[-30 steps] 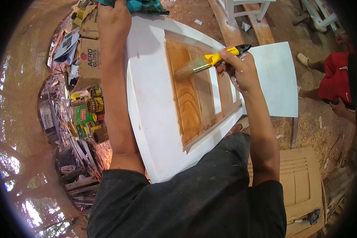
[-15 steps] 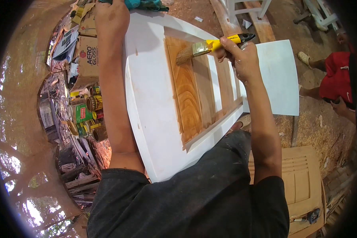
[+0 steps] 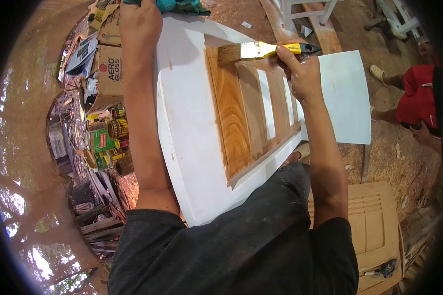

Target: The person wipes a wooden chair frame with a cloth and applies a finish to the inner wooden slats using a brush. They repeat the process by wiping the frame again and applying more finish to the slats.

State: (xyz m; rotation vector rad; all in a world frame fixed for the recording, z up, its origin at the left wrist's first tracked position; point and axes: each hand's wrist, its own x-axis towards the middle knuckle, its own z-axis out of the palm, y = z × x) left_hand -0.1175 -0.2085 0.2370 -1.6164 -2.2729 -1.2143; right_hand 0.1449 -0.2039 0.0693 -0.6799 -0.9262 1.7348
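My right hand (image 3: 300,69) is closed around the yellow handle of a paintbrush (image 3: 263,49). The brush lies nearly level, and its brown bristles are at the far end of a recessed brown wood panel (image 3: 231,118). Around that panel runs the flat frame of a white-painted wooden piece (image 3: 187,128), which also has brown slats beside the panel. At the far left end of this piece is my left hand (image 3: 142,19), next to a teal cloth (image 3: 177,6). Its fingers run out of view at the top, so I cannot make out what they grip.
On the left stand a cardboard box (image 3: 110,71), several paint cans (image 3: 117,129) and scrap wood. A pale board (image 3: 344,98) lies to the right, with a light wooden door panel (image 3: 374,221) below it. A person in red shorts (image 3: 418,98) is at the far right.
The brush has shifted slightly up and turned flatter, its bristles now nearer the panel's far end. My right hand moved little, and my left arm stays about where it was.
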